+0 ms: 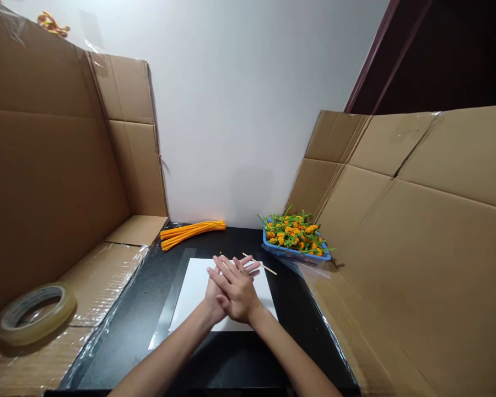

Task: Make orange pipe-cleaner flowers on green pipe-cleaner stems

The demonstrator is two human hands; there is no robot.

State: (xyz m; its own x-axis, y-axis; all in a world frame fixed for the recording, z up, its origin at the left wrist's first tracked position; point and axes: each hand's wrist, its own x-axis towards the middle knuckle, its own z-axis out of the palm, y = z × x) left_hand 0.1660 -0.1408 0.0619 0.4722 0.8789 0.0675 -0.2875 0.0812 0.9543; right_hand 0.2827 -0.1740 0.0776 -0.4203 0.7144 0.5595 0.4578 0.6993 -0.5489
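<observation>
Over a white sheet (190, 300), my two hands are laid palm to palm and crossed. My right hand (240, 295) is on top, its fingers stretched out toward the upper left. Beneath it, my left hand (213, 291) is partly hidden, with its fingertips showing past the right hand toward the upper right. I see nothing held in either hand, though the space between the palms is hidden. A thin pale stick (269, 269) lies just beyond the fingertips, across the sheet's far right corner.
A bundle of orange fuzzy stems (192, 232) lies at the table's back left. At the back right, a blue basket (289, 253) holds many orange-and-green fuzzy pieces. A tape roll (35, 314) rests on cardboard at left. Cardboard walls (417, 248) flank the black table (128, 320).
</observation>
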